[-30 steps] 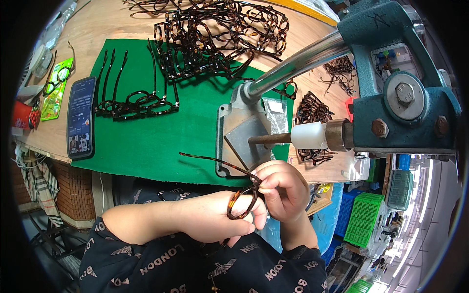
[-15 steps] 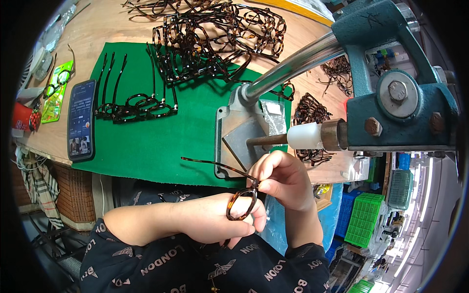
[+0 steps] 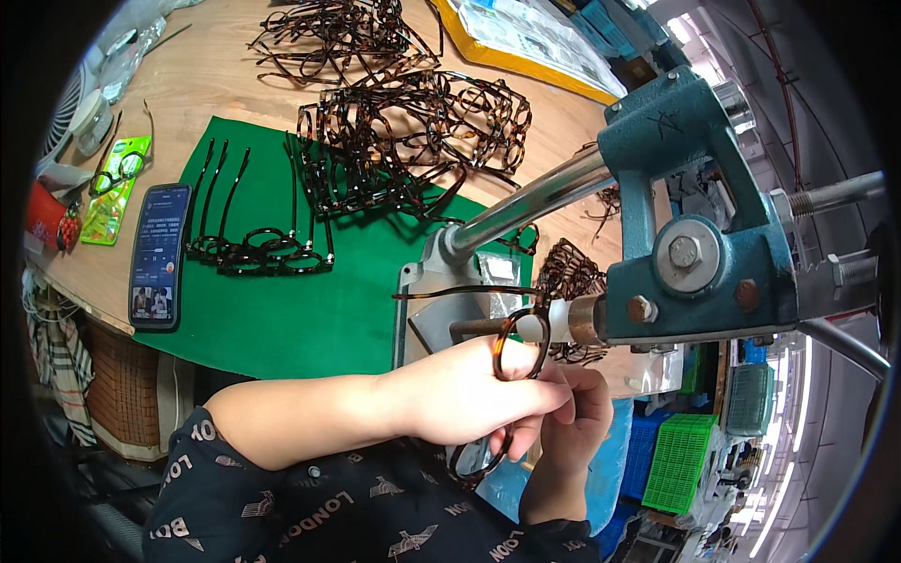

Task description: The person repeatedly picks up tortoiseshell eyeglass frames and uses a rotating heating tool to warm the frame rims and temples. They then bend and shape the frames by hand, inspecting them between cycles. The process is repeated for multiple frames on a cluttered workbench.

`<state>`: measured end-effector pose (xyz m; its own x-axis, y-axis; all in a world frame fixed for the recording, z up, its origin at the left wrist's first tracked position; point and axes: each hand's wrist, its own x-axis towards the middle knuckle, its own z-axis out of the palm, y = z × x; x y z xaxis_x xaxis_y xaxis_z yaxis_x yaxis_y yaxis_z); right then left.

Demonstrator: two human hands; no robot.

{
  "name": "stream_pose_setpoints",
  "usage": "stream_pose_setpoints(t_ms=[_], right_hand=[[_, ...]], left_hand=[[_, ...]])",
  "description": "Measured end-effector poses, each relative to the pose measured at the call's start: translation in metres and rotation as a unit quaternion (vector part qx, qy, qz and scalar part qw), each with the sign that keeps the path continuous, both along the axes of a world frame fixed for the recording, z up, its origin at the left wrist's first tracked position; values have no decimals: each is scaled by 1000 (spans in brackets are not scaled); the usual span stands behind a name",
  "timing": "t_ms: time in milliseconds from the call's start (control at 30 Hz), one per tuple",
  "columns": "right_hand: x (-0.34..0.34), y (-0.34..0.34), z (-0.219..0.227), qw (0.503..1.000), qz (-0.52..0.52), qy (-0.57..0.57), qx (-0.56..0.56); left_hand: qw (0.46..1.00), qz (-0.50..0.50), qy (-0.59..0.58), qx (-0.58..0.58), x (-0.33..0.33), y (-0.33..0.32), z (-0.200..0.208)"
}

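My left hand [image 3: 483, 394] is closed on a tortoiseshell eyeglass frame [image 3: 500, 355], tilted upright with one round rim above the fingers and the other below. One temple reaches left from its upper end, in front of the press. Close against it is my right hand [image 3: 584, 418], its fingers curled in behind the left; their tips are hidden, and I cannot make out what they grip. Beyond both hands stands a teal hand press [image 3: 648, 272] with a white collar and a grey base. Several dark eyeglass frames [image 3: 263, 253] lie in a row on the green mat [image 3: 282, 324].
A tangled heap of tortoiseshell frames [image 3: 413, 127] covers the far middle, with another pile [image 3: 568, 272] behind the press. A phone [image 3: 158, 258] lies at the left, beside a bright green packet [image 3: 113, 192]. Plastic crates [image 3: 680, 460] stand at the right.
The eyeglass frame and both hands have moved up and right, nearer the press. My right hand has left the temple hinge and dropped behind the left. The view has shifted too.
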<state>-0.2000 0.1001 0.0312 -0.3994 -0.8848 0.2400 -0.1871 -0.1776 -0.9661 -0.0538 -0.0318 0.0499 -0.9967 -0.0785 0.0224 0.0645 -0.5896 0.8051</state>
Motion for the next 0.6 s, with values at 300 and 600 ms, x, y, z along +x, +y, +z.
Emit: stream_pose_setpoints(t_ms=[300,600], right_hand=[[-23,21,-13,993,-89,-47,67],[-28,19,1,996,-81,26,13]], left_hand=[[1000,-8,-13,0,-16,-3,6],[1000,-13,-12,19,-26,7,3]])
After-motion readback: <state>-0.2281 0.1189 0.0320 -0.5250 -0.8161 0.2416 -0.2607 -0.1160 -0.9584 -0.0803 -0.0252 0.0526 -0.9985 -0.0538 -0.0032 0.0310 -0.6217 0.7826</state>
